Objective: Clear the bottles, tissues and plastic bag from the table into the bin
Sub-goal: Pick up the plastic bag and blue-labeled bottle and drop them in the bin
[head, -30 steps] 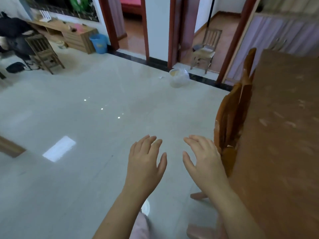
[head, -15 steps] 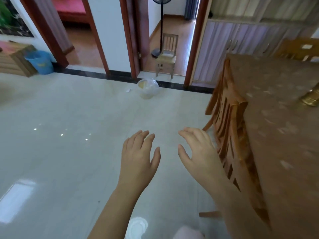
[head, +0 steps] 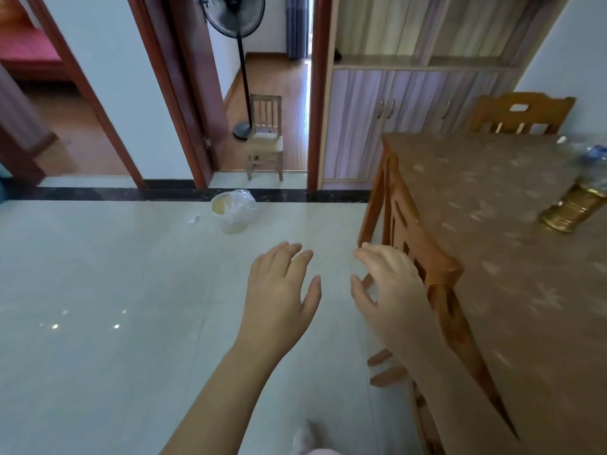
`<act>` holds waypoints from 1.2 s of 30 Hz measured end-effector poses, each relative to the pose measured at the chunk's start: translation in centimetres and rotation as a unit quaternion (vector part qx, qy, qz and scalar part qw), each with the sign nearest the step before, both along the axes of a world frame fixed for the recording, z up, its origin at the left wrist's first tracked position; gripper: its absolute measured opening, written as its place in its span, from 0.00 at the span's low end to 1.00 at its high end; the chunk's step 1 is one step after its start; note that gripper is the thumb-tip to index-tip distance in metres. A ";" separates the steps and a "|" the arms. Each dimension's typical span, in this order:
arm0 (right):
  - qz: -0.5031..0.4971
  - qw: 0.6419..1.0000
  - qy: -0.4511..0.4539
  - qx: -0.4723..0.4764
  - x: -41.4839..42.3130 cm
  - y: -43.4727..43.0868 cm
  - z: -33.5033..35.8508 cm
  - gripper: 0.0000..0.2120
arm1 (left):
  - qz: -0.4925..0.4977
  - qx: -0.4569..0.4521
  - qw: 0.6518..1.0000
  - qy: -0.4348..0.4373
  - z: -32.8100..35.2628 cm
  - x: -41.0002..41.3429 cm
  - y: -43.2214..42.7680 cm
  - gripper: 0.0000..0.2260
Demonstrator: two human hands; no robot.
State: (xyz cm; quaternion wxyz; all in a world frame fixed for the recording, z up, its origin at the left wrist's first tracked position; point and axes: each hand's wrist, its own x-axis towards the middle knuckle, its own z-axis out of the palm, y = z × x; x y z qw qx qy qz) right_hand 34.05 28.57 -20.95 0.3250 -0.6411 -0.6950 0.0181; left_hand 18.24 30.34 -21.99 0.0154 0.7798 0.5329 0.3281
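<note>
Floor (head: 98,290) is pale glossy tile w/ small light glints; a dark polished strip runs along the wall base. The bin (head: 234,211) sits on the tile near that strip, between two doorways w/ red-brown frames: small, round, pale, lined w/ a thin crinkly translucent bag that puffs up over the rim. A scrap of white tissue (head: 194,219) lies on the floor just left of it.

Table (head: 492,257) fills the right side, covered in a brown cloth w/ faint pale leaf-like print, blurred. On its far right edge: a clear plastic bottle (head: 596,156) w/ a blue label, lying down, partly cut off by the frame, & nearer, a shiny gold ribbed cylinder (head: 573,208), tilted; can't tell what it is. An orange-brown wooden chair (head: 423,257) w/ a slatted back is tucked against the table's left side; a second similar chair (head: 522,113) stands at the far end.

Left hand (head: 279,300) hangs palm-down over the tile, fingers loosely spread, nothing in it. Right hand (head: 387,290) also palm-down, fingers slightly curled & apart, empty, just beside the near chair's top rail.

Beyond: small wooden chair (head: 265,136) & black pedestal fan (head: 243,60) in the doorway; lilac striped cabinet (head: 377,119).
</note>
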 end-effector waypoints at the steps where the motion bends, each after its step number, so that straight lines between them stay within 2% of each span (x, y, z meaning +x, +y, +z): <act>1: -0.006 1.000 0.001 0.005 0.5 1.5 0.3 0.15 | -0.010 0.002 1.000 0.001 0.2 0.6 1.8 0.15; 13: -0.082 0.996 -0.007 -0.041 3.9 18.3 0.6 0.20 | -0.083 -0.044 0.996 -0.010 -0.3 5.2 21.1 0.15; 20: -0.151 0.988 -0.012 -0.014 3.5 30.7 1.1 0.16 | -0.143 -0.070 0.987 0.025 -0.2 5.4 35.2 0.17; 26: -0.197 0.980 -0.041 0.005 3.6 41.4 2.2 0.15 | -0.183 -0.032 0.982 0.020 0.7 5.8 48.1 0.16; 36: -0.231 0.973 -0.003 -0.025 9.5 56.6 -0.1 0.15 | -0.242 -0.012 0.970 -0.011 -1.0 11.7 64.2 0.16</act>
